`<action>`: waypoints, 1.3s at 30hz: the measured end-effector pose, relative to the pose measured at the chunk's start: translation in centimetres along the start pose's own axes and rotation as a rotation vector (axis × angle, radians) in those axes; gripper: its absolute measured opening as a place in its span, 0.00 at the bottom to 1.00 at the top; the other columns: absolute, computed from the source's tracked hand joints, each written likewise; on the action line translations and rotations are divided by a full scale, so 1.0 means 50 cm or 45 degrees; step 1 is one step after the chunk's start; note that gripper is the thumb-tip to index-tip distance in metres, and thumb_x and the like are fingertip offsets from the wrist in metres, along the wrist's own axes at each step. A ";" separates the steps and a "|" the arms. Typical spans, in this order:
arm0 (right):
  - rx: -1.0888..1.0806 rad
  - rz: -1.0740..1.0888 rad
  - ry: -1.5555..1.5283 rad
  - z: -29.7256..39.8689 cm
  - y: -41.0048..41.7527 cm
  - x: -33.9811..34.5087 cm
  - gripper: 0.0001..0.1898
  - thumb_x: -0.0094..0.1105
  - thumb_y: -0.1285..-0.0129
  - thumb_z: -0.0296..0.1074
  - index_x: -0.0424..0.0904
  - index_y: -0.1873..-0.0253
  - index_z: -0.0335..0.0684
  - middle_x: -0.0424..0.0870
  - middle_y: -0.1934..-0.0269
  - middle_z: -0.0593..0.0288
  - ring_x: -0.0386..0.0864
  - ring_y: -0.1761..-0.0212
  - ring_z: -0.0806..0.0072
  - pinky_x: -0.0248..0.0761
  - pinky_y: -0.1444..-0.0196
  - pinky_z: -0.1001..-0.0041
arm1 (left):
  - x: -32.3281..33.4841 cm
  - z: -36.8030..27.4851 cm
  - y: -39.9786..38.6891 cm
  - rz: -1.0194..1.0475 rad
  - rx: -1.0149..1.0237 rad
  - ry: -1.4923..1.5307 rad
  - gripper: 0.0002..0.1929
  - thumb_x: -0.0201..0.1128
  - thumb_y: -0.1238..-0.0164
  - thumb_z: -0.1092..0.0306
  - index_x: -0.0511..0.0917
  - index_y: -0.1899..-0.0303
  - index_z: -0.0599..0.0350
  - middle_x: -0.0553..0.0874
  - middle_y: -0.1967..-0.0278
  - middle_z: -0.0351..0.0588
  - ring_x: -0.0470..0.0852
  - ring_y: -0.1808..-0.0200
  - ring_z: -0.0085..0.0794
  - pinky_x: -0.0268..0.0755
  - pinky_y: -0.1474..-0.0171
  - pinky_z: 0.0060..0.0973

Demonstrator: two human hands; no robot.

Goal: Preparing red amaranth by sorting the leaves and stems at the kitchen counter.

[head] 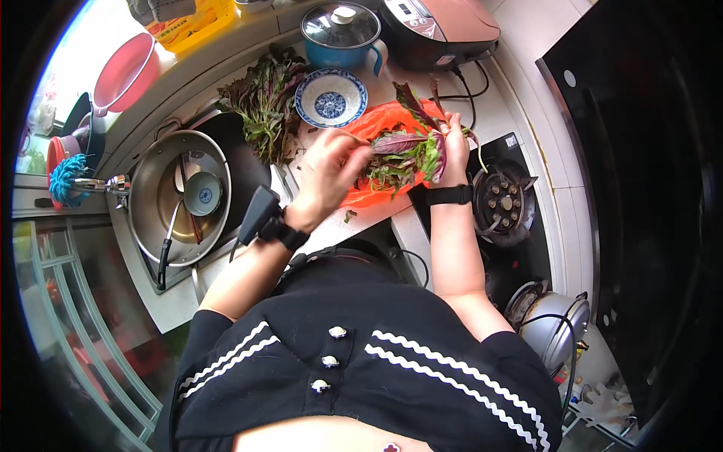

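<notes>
My right hand (455,151) grips a stalk of purple-green leafy greens (435,150), likely amaranth, with a pale root end hanging by the wrist. Across from it, my left hand (330,169) is blurred, its fingertips beside the purple leaves; whether anything is pinched there is unclear. Under both hands spreads an orange-red plastic bag (361,198) with torn leaves (390,172) in it. Farther back, a larger bunch of the same greens (268,101) lies on the counter by the sink. A blue-and-white patterned bowl (330,99) stands just behind the bag.
Left, a steel pan (138,209) in the sink holds a small bowl (203,194) and a ladle. A lidded blue pot (339,42) and a rice cooker (446,28) stand at the back. To the right are a gas burner (505,200) and a silver pressure cooker (556,327).
</notes>
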State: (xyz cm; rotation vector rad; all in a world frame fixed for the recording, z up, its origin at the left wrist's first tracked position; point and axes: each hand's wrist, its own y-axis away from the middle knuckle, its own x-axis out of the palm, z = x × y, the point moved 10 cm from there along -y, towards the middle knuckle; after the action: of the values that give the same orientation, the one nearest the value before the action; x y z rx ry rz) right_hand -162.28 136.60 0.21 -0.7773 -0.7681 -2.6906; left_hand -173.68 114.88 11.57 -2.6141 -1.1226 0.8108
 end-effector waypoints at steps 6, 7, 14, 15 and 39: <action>-0.013 -0.072 0.009 -0.003 0.020 0.011 0.15 0.49 0.36 0.45 0.72 0.68 0.39 0.64 0.83 0.72 0.60 0.86 0.86 0.53 0.85 0.84 | 0.048 -0.067 0.033 0.219 0.077 -0.118 0.18 0.65 0.49 0.62 0.74 0.58 0.59 0.77 0.67 0.48 0.78 0.66 0.39 0.70 0.63 0.30; -0.020 -0.060 0.030 0.001 0.021 0.012 0.15 0.49 0.36 0.45 0.71 0.70 0.40 0.64 0.83 0.71 0.60 0.86 0.85 0.54 0.85 0.84 | 0.047 -0.055 0.037 0.218 0.100 -0.086 0.16 0.65 0.48 0.63 0.74 0.59 0.59 0.78 0.69 0.48 0.78 0.67 0.40 0.71 0.63 0.30; -0.327 -0.144 0.293 0.061 0.052 0.017 0.18 0.53 0.38 0.45 0.66 0.77 0.41 0.68 0.83 0.67 0.63 0.86 0.82 0.58 0.84 0.80 | 0.061 0.024 0.030 0.227 0.074 -0.375 0.05 0.55 0.42 0.71 0.76 0.65 0.59 0.80 0.72 0.53 0.79 0.69 0.46 0.71 0.65 0.37; -0.312 -0.124 0.183 0.064 0.079 0.040 0.17 0.53 0.38 0.44 0.67 0.77 0.40 0.68 0.84 0.66 0.63 0.86 0.82 0.57 0.84 0.81 | 0.066 0.074 0.032 0.195 0.008 -0.415 0.06 0.54 0.42 0.72 0.76 0.65 0.60 0.80 0.74 0.54 0.79 0.71 0.47 0.71 0.66 0.37; 0.161 0.685 -0.437 0.042 0.064 0.086 0.13 0.36 0.31 0.46 0.65 0.58 0.45 0.66 0.79 0.69 0.67 0.79 0.80 0.67 0.72 0.79 | 0.216 0.093 0.057 0.592 -0.718 1.159 0.22 0.62 0.42 0.64 0.69 0.46 0.60 0.80 0.60 0.45 0.78 0.63 0.21 0.70 0.64 0.18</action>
State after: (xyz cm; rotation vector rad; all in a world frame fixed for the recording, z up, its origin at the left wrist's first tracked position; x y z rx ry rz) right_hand -163.84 134.75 5.44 -1.2278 -0.6696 -2.0403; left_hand -168.36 120.40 2.21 -3.1231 -0.5069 -0.7527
